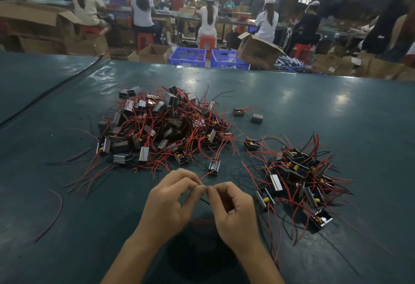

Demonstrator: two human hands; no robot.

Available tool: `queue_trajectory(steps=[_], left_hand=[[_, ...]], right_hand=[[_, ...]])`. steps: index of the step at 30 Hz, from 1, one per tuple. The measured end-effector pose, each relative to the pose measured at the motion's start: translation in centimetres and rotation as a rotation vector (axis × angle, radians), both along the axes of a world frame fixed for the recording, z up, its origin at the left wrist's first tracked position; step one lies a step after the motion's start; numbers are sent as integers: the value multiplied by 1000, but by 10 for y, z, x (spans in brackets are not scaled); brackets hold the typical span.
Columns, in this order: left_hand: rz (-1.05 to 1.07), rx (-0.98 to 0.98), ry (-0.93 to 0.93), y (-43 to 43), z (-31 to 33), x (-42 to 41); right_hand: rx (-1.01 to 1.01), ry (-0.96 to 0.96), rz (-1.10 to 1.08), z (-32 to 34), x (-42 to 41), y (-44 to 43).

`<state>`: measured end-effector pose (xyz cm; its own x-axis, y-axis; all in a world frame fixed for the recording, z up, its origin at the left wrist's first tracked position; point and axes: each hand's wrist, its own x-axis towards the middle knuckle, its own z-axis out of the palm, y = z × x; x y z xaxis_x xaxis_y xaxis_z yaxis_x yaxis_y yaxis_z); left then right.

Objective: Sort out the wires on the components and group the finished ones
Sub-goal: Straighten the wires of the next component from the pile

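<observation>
Near the front of the table (336,115), between the big heap (164,124) on my left and the smaller pile (298,178) on my right, my left hand (170,200) and right hand (233,209) met tip to tip, fingers (197,190) of both pinching a red wire (207,174) that ran from a component (214,167) lying just beyond them.
</observation>
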<state>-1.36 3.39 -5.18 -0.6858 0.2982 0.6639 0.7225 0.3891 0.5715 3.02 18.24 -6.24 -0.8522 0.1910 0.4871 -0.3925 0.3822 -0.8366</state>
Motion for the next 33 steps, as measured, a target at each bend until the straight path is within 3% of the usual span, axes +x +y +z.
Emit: queue_trajectory(steps=[5, 8, 14, 20, 27, 33], left_hand=[[-13, 264, -405, 15, 5, 6], [-76, 337, -557, 18, 8, 8], [-118, 195, -322, 10, 6, 7], [-122, 113, -125, 0, 6, 1], [-71, -69, -62, -5, 3, -1], [-80, 57, -344, 3, 3, 3]], right_hand=[[317, 194, -188, 0, 1, 0], [255, 150, -179, 0, 0, -1], [-128, -4, 2, 3, -3, 3], [-191, -73, 71, 0, -5, 7], [-65, -53, 17, -2, -4, 2], [347, 125, -218, -4, -1, 6]])
